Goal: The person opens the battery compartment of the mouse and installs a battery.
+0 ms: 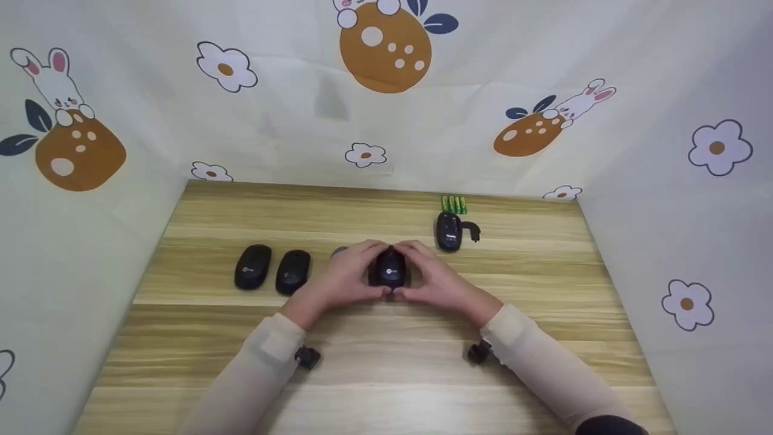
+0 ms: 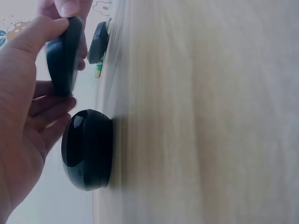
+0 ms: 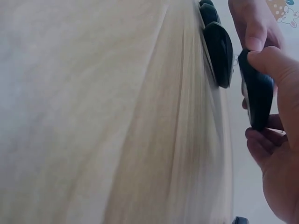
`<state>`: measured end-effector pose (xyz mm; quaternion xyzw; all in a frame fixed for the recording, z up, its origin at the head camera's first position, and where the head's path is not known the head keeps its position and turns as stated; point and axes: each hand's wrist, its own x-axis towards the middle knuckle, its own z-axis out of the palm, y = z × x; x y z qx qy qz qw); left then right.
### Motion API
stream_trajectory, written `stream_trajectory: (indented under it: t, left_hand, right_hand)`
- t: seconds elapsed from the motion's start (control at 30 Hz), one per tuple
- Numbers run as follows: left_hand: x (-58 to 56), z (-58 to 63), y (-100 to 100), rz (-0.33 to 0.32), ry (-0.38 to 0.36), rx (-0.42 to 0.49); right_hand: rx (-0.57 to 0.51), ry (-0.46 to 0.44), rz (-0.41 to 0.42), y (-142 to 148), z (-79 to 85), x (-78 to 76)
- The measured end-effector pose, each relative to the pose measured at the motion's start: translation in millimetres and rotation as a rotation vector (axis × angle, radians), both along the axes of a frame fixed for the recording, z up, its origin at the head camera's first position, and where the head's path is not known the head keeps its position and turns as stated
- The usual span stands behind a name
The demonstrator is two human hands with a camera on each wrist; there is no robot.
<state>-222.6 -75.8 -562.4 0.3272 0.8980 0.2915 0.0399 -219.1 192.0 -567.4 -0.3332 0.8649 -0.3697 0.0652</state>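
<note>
Our left hand (image 1: 345,275) and right hand (image 1: 436,277) both grasp one mouse (image 1: 391,269) above the table (image 1: 392,362) | we see green batteries (image 1: 454,205) beyond, rightward

Looks bright and softly lit.
Glares palely on the tabletop (image 1: 416,399) below the held mouse (image 1: 391,269) in the head view; blurs tabletop grain in both wrist views.

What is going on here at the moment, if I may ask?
Someone holds a black computer mouse between the left grip and the right grip, raised off the wood-grain tabletop. Three more black mice sit to the left. To the right lies another black mouse, with a curved black piece beside it and four green batteries just beyond.
</note>
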Motion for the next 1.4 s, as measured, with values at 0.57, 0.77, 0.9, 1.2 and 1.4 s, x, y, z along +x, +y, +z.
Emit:
stream_trajectory:
  t: [0.57, 0.77, 0.9, 1.2, 1.4]
  left_hand:
    - [2.6, -2.6, 5.3, 0.008, 0.027, 0.414]
    - [2.9, 0.6, 8.5, 0.019, -0.008, 0.488]
    - [4.8, 2.6, 11.6, 0.013, -0.049, 0.55]
    - [8.0, -0.8, 23.6, -0.056, -0.063, 0.763]
    - [8.0, 0.4, 27.7, -0.063, 0.054, 0.79]
  right_hand:
    - [-0.353, 0.059, -0.049, 5.1, 5.3, 9.8]
    - [-0.46, 0.103, -0.035, -0.8, 32.7, 22.5]
    - [-0.501, 0.155, -0.02, -0.7, 33.8, 22.8]
    - [-0.606, 0.073, -0.05, 7.7, 6.8, 11.3]
    - [-0.641, 0.015, -0.075, 9.2, 9.9, 12.6]
